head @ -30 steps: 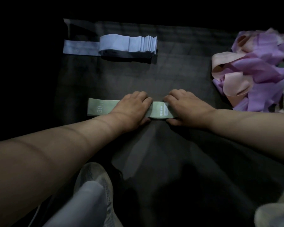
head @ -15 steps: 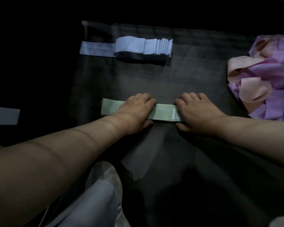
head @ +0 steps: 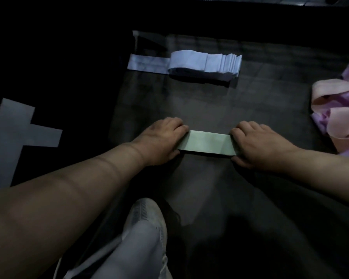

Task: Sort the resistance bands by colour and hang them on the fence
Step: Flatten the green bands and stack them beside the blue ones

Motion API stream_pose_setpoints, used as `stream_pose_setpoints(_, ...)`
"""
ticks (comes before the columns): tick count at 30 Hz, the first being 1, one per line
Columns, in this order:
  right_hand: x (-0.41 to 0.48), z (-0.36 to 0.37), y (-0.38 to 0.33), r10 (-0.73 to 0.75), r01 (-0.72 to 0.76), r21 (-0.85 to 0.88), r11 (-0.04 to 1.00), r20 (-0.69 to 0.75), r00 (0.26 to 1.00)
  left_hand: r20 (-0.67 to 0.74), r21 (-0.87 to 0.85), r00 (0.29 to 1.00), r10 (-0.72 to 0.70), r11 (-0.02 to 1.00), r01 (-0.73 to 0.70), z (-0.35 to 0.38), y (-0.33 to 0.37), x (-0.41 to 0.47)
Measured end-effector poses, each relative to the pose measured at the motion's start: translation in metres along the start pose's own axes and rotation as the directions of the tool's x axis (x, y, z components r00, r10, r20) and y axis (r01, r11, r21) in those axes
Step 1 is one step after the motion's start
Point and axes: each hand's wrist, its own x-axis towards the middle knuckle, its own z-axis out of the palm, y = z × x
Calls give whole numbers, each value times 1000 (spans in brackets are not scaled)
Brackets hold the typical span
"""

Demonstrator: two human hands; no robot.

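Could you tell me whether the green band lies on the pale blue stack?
No, the green band lies flat on the dark mat, apart from the pale blue stack.

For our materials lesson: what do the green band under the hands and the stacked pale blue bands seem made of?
Green band: probably thin latex or elastic, matte; it lies flat, creased sharply. Pale blue bands: likely the same, matte; thin layers stack neatly.

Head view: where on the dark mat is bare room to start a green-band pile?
Bare mat lies between the pale blue band stack and the green band; more lies nearer, right of the shoe. Crowded: the right edge, pink-and-purple band tangle.
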Motion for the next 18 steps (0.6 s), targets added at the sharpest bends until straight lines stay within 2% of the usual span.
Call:
stream_pose_setpoints(5, 0, 5, 3, 0, 1, 19, 1000, -17, 1000, -12, 10, 998, -55, 998, 56, 3, -13, -7)
stream_pose_setpoints(12, 0, 9, 10, 7, -7, 3, 1000, -25, 1000, 22, 61, 998, -53, 997, 51, -1, -17, -5)
stream_pose_setpoints(18, 0, 5, 15, -17, 17, 24, 1000, 0, 1000, 139, 77, 986, -86, 994, 76, -2, -26, 2)
